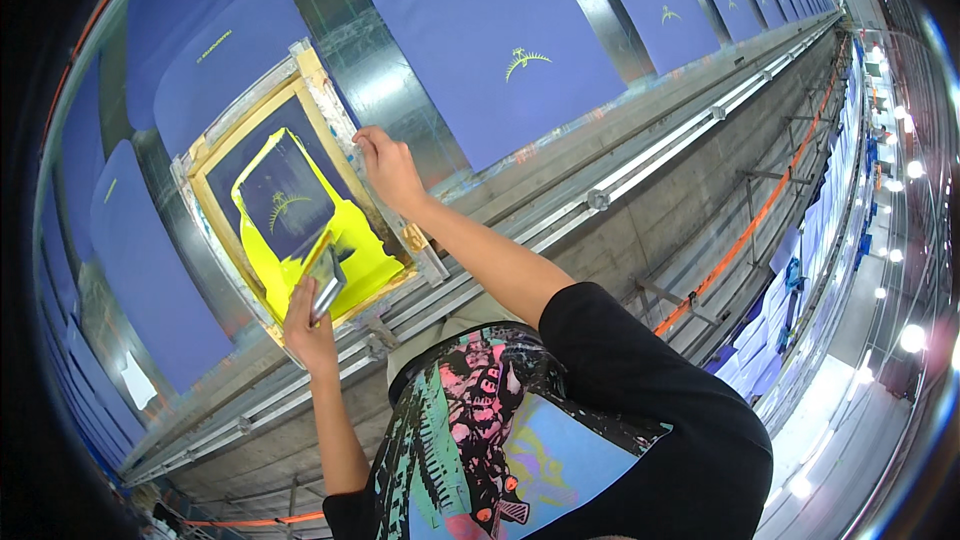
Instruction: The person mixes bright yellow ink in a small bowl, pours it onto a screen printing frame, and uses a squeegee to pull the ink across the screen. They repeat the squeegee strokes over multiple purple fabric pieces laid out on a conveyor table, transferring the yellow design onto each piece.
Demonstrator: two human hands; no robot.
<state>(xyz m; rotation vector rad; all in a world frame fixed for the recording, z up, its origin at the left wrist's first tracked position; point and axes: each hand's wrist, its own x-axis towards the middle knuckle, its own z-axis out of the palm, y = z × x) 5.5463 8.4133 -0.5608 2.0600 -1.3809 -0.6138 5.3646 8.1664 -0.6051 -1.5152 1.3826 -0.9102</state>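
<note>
Yellow ink (350, 250) pools inside the wooden screen frame (222, 150), which lies on a blue fabric panel on the long table. The left hand (305, 325) grips a squeegee (325, 278) at the frame's near edge. The right hand (388, 168) has its fingers closed on the frame's far-right rail.

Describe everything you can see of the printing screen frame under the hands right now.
The screen frame is a rectangular pale wooden frame, its rim taped and ink-stained, around a dark mesh. It lies flat and skewed on a blue fabric panel on the long table. Bright yellow ink covers the mesh's near part and runs up one side, around a dark patch with a small palm-like motif. The right hand grips the frame's far right rim. The left hand holds a squeegee against the inked mesh at the near edge.
</note>
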